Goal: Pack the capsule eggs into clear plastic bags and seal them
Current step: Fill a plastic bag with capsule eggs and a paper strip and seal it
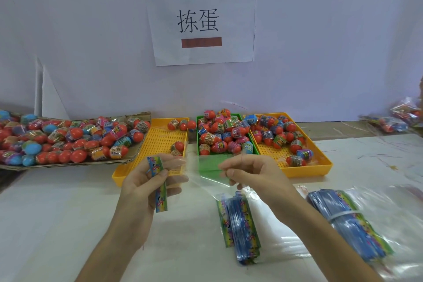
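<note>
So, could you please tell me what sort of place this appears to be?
Probably a hand-packing workstation: sorting trays such as the green tray heaped with capsule eggs, bundled printed bags on the table, and a paper station sign on the wall.

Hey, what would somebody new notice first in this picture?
Probably the heaps of capsule eggs along the back: a cardboard tray at left, then yellow, green and yellow trays. In front, the left hand and right hand hold a clear plastic bag between them. A paper sign hangs on the wall above.
</note>
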### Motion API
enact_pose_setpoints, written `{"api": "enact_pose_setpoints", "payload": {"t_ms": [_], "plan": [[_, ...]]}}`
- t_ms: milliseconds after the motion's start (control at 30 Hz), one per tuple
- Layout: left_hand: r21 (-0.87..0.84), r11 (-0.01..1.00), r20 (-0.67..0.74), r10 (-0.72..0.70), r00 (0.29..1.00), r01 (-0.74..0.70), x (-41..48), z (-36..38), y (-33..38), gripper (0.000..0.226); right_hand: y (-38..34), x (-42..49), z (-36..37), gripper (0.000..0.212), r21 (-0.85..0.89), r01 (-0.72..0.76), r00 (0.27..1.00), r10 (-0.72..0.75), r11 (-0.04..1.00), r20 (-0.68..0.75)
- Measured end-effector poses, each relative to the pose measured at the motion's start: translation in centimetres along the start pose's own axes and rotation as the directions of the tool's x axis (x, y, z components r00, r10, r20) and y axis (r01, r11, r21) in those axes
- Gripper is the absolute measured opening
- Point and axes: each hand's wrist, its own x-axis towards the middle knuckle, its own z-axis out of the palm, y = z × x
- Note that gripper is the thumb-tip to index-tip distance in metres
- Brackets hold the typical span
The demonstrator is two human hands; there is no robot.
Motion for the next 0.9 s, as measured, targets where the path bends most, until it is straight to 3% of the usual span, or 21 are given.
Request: {"api": "enact_pose_setpoints", "payload": {"t_ms": [200, 467, 733, 833, 900], "plan": [[0.006, 1.000, 0.014, 0.001, 1.000, -0.001, 0.1, -0.1, 0.0, 0.027, 0.3, 0.1, -0.2, 0.010, 0.008, 0.029, 0.997, -0.028, 1.000, -0.069], [0.015, 1.000, 0.011, 0.009, 1.000, -0.009, 0.1, -0.1, 0.1, 0.027, 0.5, 0.1, -0.2, 0.011, 0.002, 0.064, 0.997, -0.064, 0.998, -0.053], [0.036, 0.999, 0.022, 0.007, 1.000, -0.008, 0.1, -0.1, 0.0, 0.029, 0.8, 0.4, 0.1, 0.030, -0.043, 0.099, 0.990, -0.103, 0.994, -0.095], [0.136, 0.990, -0.002, -0.032, 0.999, 0.032, 0.1, 0.2, -0.4, 0.026, 1.0, 0.4, 0.2, 0.032, -0.120, 0.205, 0.954, -0.226, 0.971, -0.197], [0.215, 0.974, -0.073, -0.061, 0.996, 0.075, 0.1, 0.5, -0.9, 0.024, 1.1, 0.4, 0.1, 0.030, -0.195, 0.291, 0.878, -0.342, 0.937, -0.334]]}}
